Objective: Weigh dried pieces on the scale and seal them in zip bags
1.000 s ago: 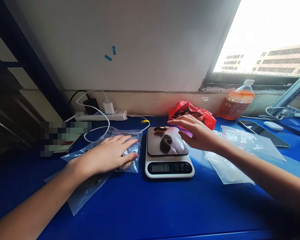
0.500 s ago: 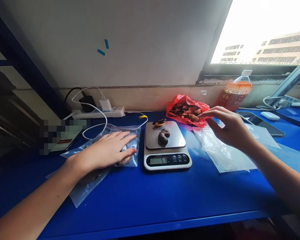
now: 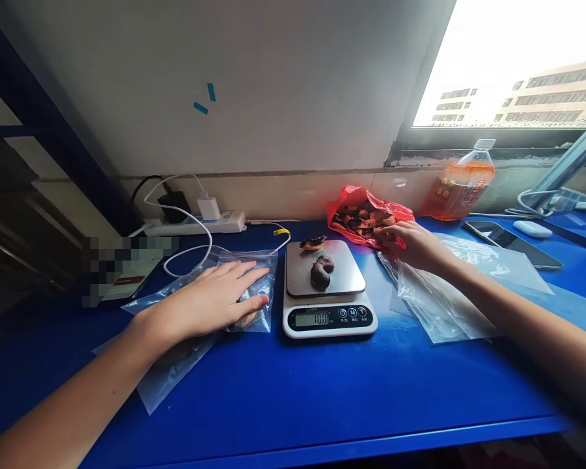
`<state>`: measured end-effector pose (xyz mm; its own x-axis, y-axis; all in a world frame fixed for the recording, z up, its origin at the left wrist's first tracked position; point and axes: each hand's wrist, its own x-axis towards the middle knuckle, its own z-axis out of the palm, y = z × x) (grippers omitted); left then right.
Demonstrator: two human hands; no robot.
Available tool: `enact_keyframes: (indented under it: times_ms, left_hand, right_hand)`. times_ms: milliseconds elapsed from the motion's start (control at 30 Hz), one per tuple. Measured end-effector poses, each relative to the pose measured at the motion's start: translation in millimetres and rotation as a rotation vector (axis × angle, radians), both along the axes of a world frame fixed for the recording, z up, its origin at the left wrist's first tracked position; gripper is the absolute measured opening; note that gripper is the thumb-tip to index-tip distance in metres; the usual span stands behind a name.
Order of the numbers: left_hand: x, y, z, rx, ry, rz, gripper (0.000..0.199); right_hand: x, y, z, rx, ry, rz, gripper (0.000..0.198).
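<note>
My left hand (image 3: 224, 294) lies flat with its fingers spread on a clear plastic bag (image 3: 260, 312), left of a white kitchen scale (image 3: 329, 320). Two dark, dried mushroom pieces rest on the scale's metal plate: a curled one (image 3: 321, 272) in front, and a flatter one (image 3: 313, 243) behind. The small display is lit, its digits hard to read. At the back, a red plastic bag (image 3: 403, 212) stands open, full of dried mushrooms (image 3: 359, 219). My right hand (image 3: 410, 244) dips into its right side, fingertips pinched on a mushroom there, which they mostly hide.
Clear flat bags (image 3: 449, 306) lie in a pile under my right forearm. A drink bottle (image 3: 461, 182), a phone (image 3: 512, 244) and a white earbud-like case (image 3: 532, 228) are at the back right. A power strip (image 3: 229, 222) with cables runs along the wall.
My right hand has moved down and left from beside the red bag into its mouth, and its fingers have closed. The scale's displayed number has changed. My left hand stays put.
</note>
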<state>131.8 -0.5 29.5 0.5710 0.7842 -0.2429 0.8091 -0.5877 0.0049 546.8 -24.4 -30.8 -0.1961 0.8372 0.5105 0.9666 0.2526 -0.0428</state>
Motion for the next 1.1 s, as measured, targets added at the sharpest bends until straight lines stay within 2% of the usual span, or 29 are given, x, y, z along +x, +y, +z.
enact_keyframes:
  times_ms: [167,300,367,433,500,533,700,800,1033,1100]
  left_hand:
    - [-0.3,2.1,-2.2,0.049,0.011,-0.026,0.071]
    - [-0.5,0.9,0.2,0.041,-0.008,-0.044,0.072]
    - [0.1,-0.5,2.4,0.023,0.001,-0.042,0.072]
    - [1.1,-2.0,4.6,0.01,0.019,-0.031,0.072]
    - [2.0,-3.1,5.7,0.009,0.029,-0.023,0.071]
    - [2.2,-3.4,5.7,0.012,0.024,-0.022,0.071]
    - [-0.1,-2.9,3.8,0.022,-0.028,-0.025,0.071]
    - [-1.6,-1.6,4.4,0.019,-0.023,-0.025,0.071]
    - [-1.9,0.4,6.4,-0.011,-0.01,-0.03,0.073]
    - [-2.9,0.7,5.5,-0.008,-0.007,-0.031,0.073]
  right_hand:
    - [4.2,-2.3,-4.3,0.032,0.018,-0.105,0.022]
    - [7.0,-13.6,12.3,0.074,0.016,-0.134,0.028]
    - [11.4,-26.2,21.6,0.003,0.01,-0.11,0.028]
    - [17.3,-40.1,26.1,-0.165,0.011,-0.05,0.025]
    - [23.9,-50.1,24.9,-0.298,0.006,-0.001,0.022]
    - [27.3,-52.5,22.7,-0.323,-0.002,-0.004,0.021]
    - [44.8,-41.9,8.4,-0.261,-0.022,-0.184,0.028]
    - [52.1,-33.9,2.7,-0.252,-0.013,-0.234,0.02]
    - [52.5,-36.9,0.4,-0.219,0.065,-0.16,0.021]
    - [55.9,-38.2,2.6,-0.208,0.086,-0.137,0.015]
